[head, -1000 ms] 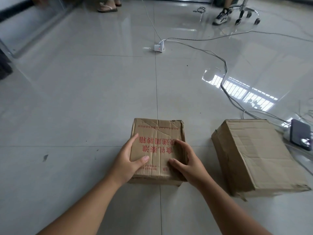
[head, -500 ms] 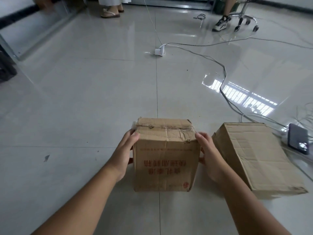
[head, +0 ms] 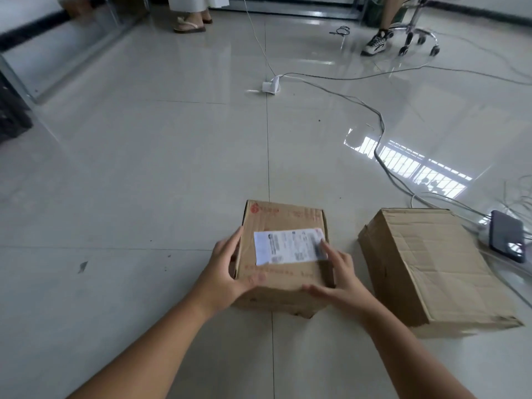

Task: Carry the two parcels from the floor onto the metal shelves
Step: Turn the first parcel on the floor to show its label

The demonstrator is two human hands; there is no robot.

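Observation:
A small cardboard parcel [head: 283, 223] with a white shipping label on its top face sits low over the tiled floor between my hands. My left hand [head: 223, 269] grips its left side, thumb on the top near corner. My right hand [head: 341, 277] holds the right near corner, fingers spread over the label's edge. Whether the parcel touches the floor I cannot tell. A second, larger plain cardboard parcel [head: 431, 263] lies on the floor just to the right, untouched. A metal shelf frame [head: 17, 82] stands at the far left edge.
Grey cables [head: 380, 131] run across the floor from a white plug block [head: 270, 87] to a power strip with a dark phone [head: 505, 240] at the right edge. A standing person's sandalled feet [head: 191, 24] and a seated person's shoe [head: 374, 44] by a swivel chair are at the back.
The small parcel has been tipped over twice in my hands: the red-printed face rolled toward me, and the face with the white label is on top. The larger parcel has not moved.

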